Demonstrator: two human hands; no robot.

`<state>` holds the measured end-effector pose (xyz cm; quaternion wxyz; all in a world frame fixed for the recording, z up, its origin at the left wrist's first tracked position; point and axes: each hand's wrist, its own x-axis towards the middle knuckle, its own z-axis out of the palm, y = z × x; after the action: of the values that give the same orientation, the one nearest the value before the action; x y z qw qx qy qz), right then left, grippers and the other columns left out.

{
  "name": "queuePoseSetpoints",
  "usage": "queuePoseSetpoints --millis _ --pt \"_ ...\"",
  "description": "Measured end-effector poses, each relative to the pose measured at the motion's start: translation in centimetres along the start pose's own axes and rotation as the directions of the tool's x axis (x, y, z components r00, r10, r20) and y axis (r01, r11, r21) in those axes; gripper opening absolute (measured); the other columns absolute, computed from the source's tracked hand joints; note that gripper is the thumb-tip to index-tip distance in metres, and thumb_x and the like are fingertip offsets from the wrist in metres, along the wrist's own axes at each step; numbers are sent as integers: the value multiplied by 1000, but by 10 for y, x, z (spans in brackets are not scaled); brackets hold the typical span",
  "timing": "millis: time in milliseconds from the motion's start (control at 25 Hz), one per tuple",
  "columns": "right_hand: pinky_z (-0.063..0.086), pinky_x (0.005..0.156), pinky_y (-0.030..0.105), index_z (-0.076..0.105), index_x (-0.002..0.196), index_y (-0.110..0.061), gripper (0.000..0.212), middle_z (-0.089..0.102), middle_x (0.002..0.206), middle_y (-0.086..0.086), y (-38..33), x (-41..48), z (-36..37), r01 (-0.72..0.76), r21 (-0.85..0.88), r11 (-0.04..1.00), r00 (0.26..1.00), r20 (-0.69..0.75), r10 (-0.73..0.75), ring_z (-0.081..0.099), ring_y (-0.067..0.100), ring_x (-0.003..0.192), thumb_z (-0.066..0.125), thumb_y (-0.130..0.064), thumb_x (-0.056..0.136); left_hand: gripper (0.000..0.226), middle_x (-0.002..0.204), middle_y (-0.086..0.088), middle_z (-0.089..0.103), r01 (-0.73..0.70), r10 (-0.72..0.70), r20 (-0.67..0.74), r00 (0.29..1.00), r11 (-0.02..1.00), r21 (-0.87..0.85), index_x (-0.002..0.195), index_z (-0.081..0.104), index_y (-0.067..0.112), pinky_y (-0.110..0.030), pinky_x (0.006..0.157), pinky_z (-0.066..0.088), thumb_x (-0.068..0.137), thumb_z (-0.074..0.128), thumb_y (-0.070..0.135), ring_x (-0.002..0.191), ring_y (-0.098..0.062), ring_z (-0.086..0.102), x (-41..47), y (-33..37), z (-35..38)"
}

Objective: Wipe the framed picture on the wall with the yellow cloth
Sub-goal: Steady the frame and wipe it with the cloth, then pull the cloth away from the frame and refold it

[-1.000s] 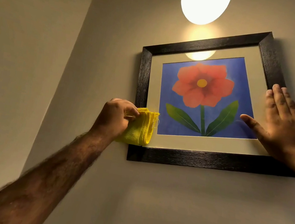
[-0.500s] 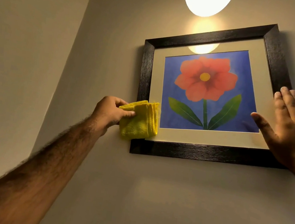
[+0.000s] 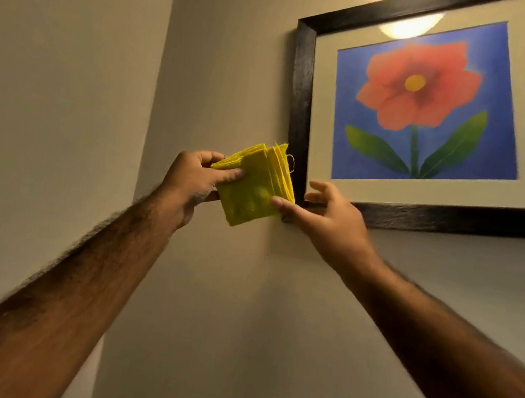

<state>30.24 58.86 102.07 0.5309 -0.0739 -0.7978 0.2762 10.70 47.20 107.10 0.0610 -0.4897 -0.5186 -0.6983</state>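
While the left hand (image 3: 192, 183) pinches the folded yellow cloth (image 3: 253, 185) just off the framed picture (image 3: 432, 109) at its lower left corner, the right hand (image 3: 327, 218) has left the far side and reaches in, fingers loosely spread, thumb seemingly touching the cloth. Likely a handover or refold. Lamp glare (image 3: 410, 25) streaks the glass; nothing blocks the frame.

No readable text (anywhere here).

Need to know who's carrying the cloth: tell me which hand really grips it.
The left hand grips the yellow cloth, thumb across its face and fingers behind. The right hand only touches its lower right edge with a fingertip, fingers spread.
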Motion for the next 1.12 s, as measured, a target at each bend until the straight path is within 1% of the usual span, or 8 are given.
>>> queuePoseSetpoints --millis 80,160,360,520,640,880,1000,1120 --pt "62 84 31 58 133 -11 70 68 126 6 0 6 32 -230 286 930 968 170 187 70 18 108 80 -46 77 46 113 -7 72 63 -63 11 998 998 -22 122 66 8 -37 77 61 80 81 21 103 -23 69 -14 -14 -26" --pt "63 73 29 68 113 -6 41 73 117 13 6 6 63 -343 432 834 932 270 244 76 20 96 80 -29 81 45 110 -6 73 121 -120 19 993 991 -51 121 66 6 -36 75 60 80 81 17 101 -23 70 -29 -30 -51" --pt "64 68 30 69 101 0 23 75 96 14 14 -13 163 -546 533 646 829 456 324 77 19 72 76 -11 83 32 101 -9 78 343 -345 17 938 923 -174 109 70 6 -33 71 64 79 79 13 88 -20 77 -84 -85 -141" --pt "62 63 28 67 105 -1 27 70 93 13 25 -49 255 -671 473 571 720 601 348 73 20 72 75 -8 81 26 104 -14 79 543 -580 -16 814 772 -331 111 71 -1 -34 77 65 86 72 6 94 -21 78 -149 -140 -218" --pt "63 67 30 66 112 -1 33 68 103 14 35 -90 324 -752 380 538 609 712 350 70 24 83 74 -9 81 20 94 -14 81 624 -689 -111 716 703 -342 103 73 1 -34 70 65 84 75 6 87 -23 79 -210 -180 -270" --pt "63 71 31 68 109 1 32 71 104 13 74 -214 476 -881 161 446 334 879 341 72 23 80 76 -9 79 19 95 -12 81 676 -742 -399 539 663 -322 98 73 3 -33 73 64 81 79 7 89 -23 79 -358 -263 -359" --pt "63 69 29 69 111 -1 34 71 102 12 99 -296 544 -921 22 388 176 914 367 72 24 83 78 -10 79 8 88 -8 82 715 -777 -469 421 602 -355 96 74 4 -32 74 65 88 71 6 83 -20 79 -442 -307 -388" --pt "62 65 26 68 101 -6 22 72 98 11 126 -385 597 -940 -129 316 1 925 380 73 20 77 77 -8 81 6 81 -2 81 780 -806 -520 282 508 -365 93 70 8 -29 70 65 92 65 3 76 -15 78 -525 -350 -408"
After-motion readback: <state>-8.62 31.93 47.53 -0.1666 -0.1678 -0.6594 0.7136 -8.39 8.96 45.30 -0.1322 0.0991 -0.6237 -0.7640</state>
